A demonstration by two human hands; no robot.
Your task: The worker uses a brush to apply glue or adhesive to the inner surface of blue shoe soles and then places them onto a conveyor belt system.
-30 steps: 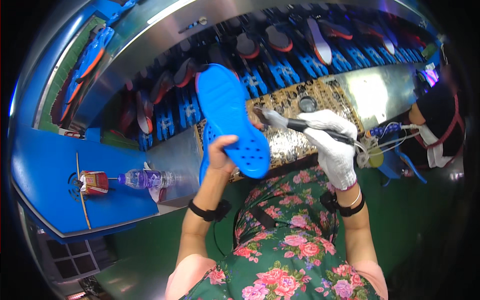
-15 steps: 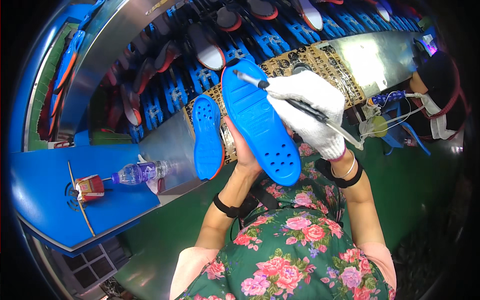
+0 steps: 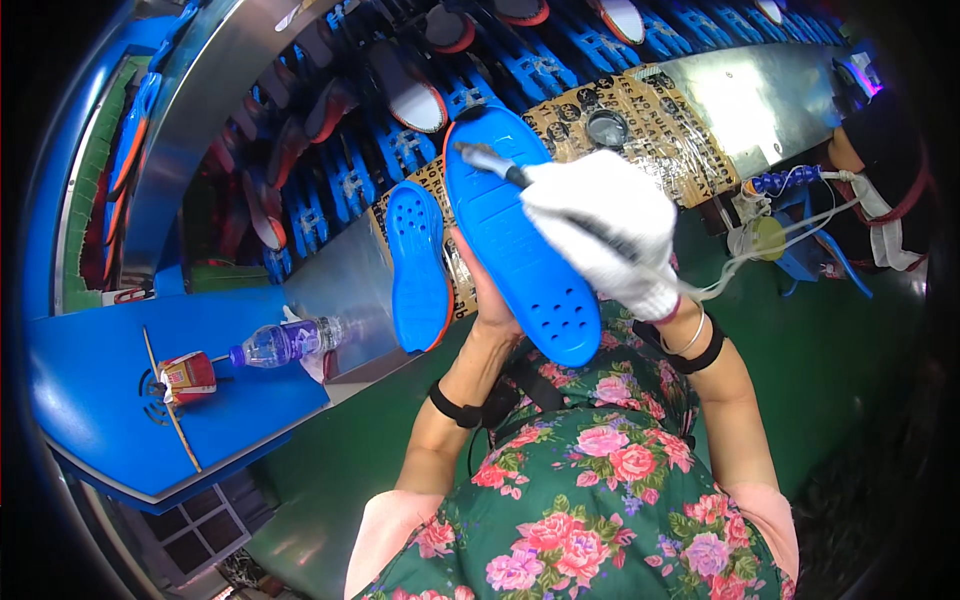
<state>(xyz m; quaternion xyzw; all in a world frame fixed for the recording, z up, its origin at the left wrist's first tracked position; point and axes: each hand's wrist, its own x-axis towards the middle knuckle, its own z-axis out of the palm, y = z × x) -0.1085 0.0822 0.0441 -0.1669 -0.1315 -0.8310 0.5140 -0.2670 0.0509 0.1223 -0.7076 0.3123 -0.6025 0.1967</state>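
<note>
My left hand (image 3: 487, 297), bare, supports a blue shoe sole (image 3: 515, 235) from beneath; the sole hides most of its fingers. The sole is tilted, its end with several small holes nearest to me, and an orange edge shows at its far left. In my white-gloved right hand (image 3: 605, 225) is a brush (image 3: 492, 163) with a dark ferrule, its bristles over the far end of the sole, apparently touching it. A thin pale tube (image 3: 735, 272) runs off from beside that hand. A second blue sole (image 3: 418, 265) with an orange rim lies just left of the held one.
Brown printed covering (image 3: 655, 130) under clear tape lies on the metal bench, with a round dark cup (image 3: 606, 128) on it. Beyond stand rows of shoes (image 3: 415, 100) and blue holders. On the blue table (image 3: 90, 340) at left are a bottle (image 3: 280, 343) and a red box (image 3: 188, 378).
The brush tip has shifted slightly left and toward me along the far end of the sole, with my right hand following. The whole view has moved a little.
</note>
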